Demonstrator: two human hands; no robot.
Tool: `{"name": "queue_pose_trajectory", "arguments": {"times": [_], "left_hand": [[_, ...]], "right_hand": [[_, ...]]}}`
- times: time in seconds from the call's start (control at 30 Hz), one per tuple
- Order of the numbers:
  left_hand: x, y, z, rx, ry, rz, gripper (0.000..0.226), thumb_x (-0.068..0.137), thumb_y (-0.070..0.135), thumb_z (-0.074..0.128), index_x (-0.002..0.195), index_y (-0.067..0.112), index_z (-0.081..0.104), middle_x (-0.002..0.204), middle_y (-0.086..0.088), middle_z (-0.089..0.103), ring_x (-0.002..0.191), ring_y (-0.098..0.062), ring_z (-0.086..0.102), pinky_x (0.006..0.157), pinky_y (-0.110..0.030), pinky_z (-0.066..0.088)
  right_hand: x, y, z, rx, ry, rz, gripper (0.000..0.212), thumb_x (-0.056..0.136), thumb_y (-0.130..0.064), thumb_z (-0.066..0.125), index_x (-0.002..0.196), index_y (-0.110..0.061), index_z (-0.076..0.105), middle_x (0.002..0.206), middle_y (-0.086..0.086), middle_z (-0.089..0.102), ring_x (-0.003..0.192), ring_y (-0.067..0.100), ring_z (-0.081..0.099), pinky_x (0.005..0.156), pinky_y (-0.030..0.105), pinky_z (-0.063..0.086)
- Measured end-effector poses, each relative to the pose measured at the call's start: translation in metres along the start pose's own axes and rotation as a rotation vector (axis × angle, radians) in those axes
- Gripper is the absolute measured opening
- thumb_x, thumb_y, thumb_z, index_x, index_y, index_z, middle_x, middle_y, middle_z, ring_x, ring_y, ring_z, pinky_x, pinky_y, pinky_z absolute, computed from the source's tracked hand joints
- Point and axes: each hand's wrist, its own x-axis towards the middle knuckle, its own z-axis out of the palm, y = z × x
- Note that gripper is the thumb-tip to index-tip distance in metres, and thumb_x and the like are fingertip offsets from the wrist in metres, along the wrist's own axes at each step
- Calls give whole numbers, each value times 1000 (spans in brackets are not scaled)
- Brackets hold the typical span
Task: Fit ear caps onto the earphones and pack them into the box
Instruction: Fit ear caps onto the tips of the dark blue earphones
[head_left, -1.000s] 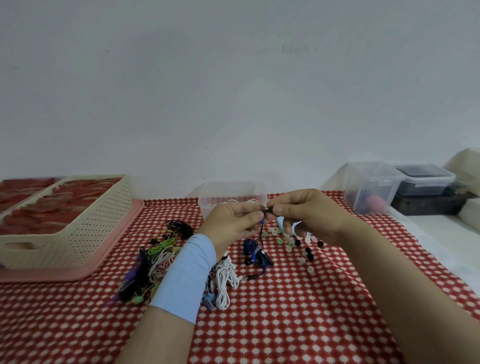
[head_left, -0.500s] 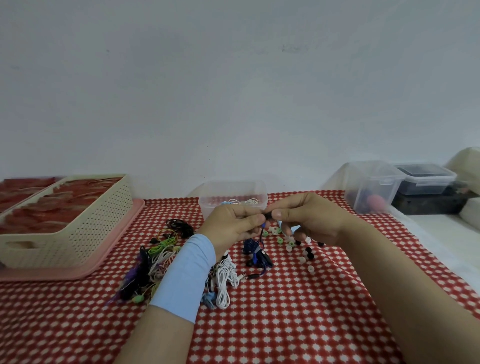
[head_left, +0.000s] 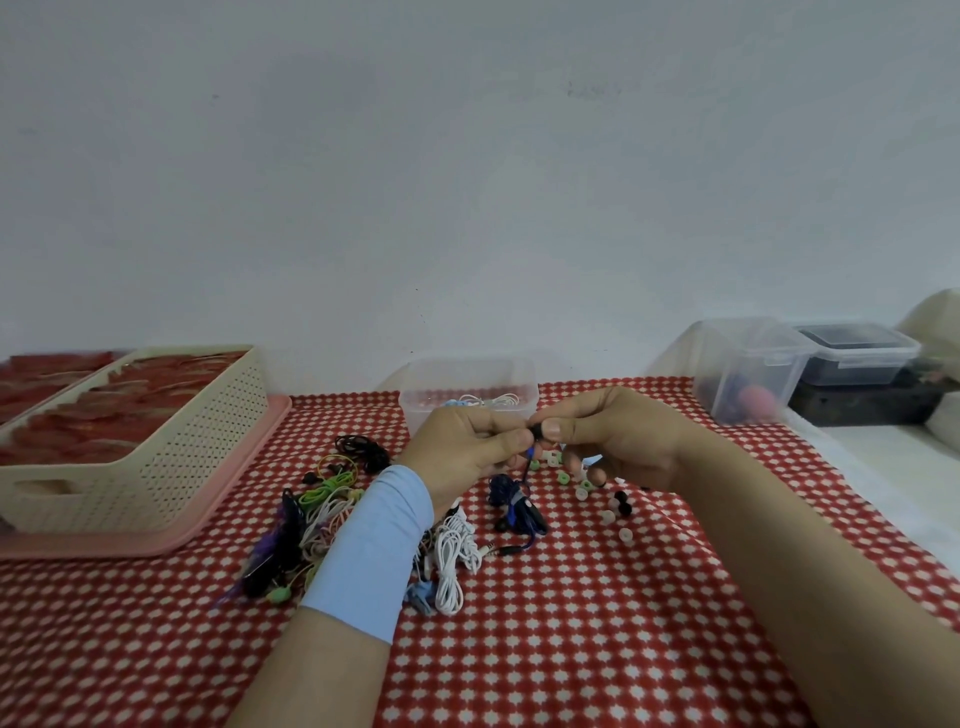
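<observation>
One earphone (head_left: 529, 454) pinched in left hand (head_left: 467, 448) | right hand (head_left: 621, 439) pinches black ear cap (head_left: 535, 431)

A red-and-white patterned cloth (head_left: 571, 623) covers the desk, which stands against a plain white wall (head_left: 467, 182). At the left a cream perforated basket (head_left: 171, 467) filled with flat red packets (head_left: 104, 415) sits on a pink tray (head_left: 228, 499). At the far right a clear lidded tub (head_left: 748, 358) holds something pink and something blue, too blurred to tell. Just beside it, a shallower lidded container (head_left: 857, 353) rests on a black box (head_left: 862, 402).
</observation>
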Motion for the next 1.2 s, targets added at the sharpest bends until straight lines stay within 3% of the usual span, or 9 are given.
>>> {"name": "queue_pose_trajectory", "arguments": {"times": [0.1,0.17,0.3,0.47,0.6,0.83,0.97,1.1,1.2], "left_hand": [[1,1,0,48,32,16,13,87,6,70,100,7,75,84,-7,74,70,-11,65,75,-28,57],[2,-1,1,65,41,33,13,87,6,70,99,9,75,80,-2,74,68,-6,66,71,-24,55],[1,-2,3,74,68,51,21,86,4,70,107,6,74,85,-2,76,75,-4,70,70,-17,55],[3,-3,1,36,104,-6,15,89,10,70,102,16,76,96,-9,77,90,-22,72,88,-33,58],[3,-3,-1,4,96,-69,17,90,12,69,105,12,76,92,-7,76,76,-13,66,87,-32,58],[1,3,0,123,101,-65,10,86,18,75,95,17,78,87,-5,75,83,-20,70,87,-35,59],[3,6,3,223,151,-16,7,88,20,72,94,21,74,78,0,71,73,-13,64,83,-29,59],[4,7,7,299,148,13,8,90,16,69,96,21,72,66,14,66,62,-7,59,65,-14,52],[5,5,12,372,120,18,9,89,18,69,97,22,71,83,10,70,67,-2,59,79,-21,53]], "right_hand": [[0,-1,1,28,0,34,24,78,-19,73,100,-13,82,84,9,73,55,14,59,44,23,44],[1,-1,2,15,18,55,28,76,-20,75,102,-10,80,83,9,73,55,15,60,44,24,47],[2,0,3,16,76,94,16,88,-12,73,102,-7,77,84,7,73,56,14,62,48,26,53],[0,-1,12,-74,170,-82,8,91,-10,73,96,-7,78,82,9,76,57,17,65,51,29,57],[-3,-6,14,-255,195,-164,9,93,-8,72,97,-8,80,84,7,79,61,17,68,54,31,60],[-7,-11,8,-405,208,-178,9,85,-12,81,92,-7,80,81,9,78,59,19,69,58,36,63],[-7,-11,-11,-635,232,-72,6,85,-18,81,87,-15,77,78,1,77,57,14,69,55,27,58],[-3,-2,-29,-957,190,135,15,83,-15,81,80,-29,78,85,-5,76,63,11,73,61,21,58],[-3,3,-34,-1020,178,211,22,82,-9,80,79,-31,78,89,-3,74,70,15,75,64,21,58]]}}
